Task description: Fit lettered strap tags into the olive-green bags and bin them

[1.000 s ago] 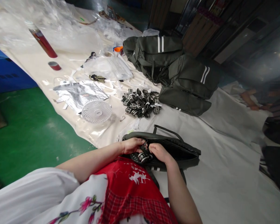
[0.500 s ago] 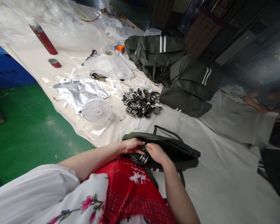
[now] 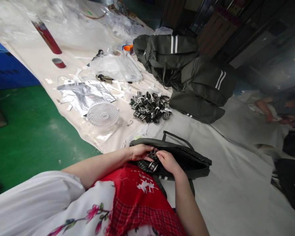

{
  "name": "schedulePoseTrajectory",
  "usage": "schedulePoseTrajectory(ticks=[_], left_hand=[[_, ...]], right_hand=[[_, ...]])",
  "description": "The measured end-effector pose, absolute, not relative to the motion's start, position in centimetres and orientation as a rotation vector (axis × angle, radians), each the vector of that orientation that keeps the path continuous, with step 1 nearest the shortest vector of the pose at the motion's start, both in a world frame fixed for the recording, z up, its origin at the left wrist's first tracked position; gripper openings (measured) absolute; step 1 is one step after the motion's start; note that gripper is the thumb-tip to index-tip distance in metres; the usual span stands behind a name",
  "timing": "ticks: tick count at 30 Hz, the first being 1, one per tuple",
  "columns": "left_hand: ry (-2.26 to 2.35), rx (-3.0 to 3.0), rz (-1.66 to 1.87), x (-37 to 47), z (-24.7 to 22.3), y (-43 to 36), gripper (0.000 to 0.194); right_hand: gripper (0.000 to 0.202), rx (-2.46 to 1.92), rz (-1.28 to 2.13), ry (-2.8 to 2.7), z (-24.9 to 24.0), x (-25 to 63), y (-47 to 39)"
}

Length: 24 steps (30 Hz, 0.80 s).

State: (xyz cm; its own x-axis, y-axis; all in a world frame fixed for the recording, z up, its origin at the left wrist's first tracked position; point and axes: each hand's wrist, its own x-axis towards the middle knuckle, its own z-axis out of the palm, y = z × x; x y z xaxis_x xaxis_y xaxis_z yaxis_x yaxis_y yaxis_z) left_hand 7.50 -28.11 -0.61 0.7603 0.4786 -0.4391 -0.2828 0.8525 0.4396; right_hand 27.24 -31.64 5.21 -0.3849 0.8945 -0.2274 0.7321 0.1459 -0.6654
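A dark green bag lies in front of me with its long opening gaping and its black lining showing. At the opening's left end, my left hand is closed around a black strap with white lettering, rolled into a bundle. My right hand pinches at the strap's upper end, where something small and metallic shows between the fingers of both hands; its exact shape is too small to make out. Beyond the bag lies a pile of similar rolled black straps.
Several dark green bags are stacked at the back right. A white fan, a silver bag, clear plastic packaging, a red bottle and its red cap lie to the left. Another person's arm shows at far right.
Both hands stay at the bag's left end. My right-hand fingers have shifted slightly, and a bit of metal now shows between the hands. The co-worker's arms at right have moved.
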Motion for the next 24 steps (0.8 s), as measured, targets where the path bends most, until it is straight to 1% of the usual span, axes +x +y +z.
schedulePoseTrajectory(ticks=[5, 10, 17, 24], left_hand=[[0.544, 0.381, 0.418, 7.4, -0.9, -28.2, 0.028], [0.544, 0.388, 0.414, 7.5, -1.0, -28.2, 0.026], [0.554, 0.387, 0.422, 7.4, -0.9, -28.2, 0.028], [0.597, 0.386, 0.419, 7.5, -0.5, -28.2, 0.023]], right_hand=[[0.022, -1.589, 1.151, -2.092, 5.4, 28.9, -31.7], [0.023, -1.560, 1.250, -2.021, 5.2, 28.9, -31.7], [0.022, -1.558, 1.324, -1.932, 5.1, 28.8, -31.7], [0.022, -1.549, 1.286, -1.954, 4.8, 28.5, -31.8]])
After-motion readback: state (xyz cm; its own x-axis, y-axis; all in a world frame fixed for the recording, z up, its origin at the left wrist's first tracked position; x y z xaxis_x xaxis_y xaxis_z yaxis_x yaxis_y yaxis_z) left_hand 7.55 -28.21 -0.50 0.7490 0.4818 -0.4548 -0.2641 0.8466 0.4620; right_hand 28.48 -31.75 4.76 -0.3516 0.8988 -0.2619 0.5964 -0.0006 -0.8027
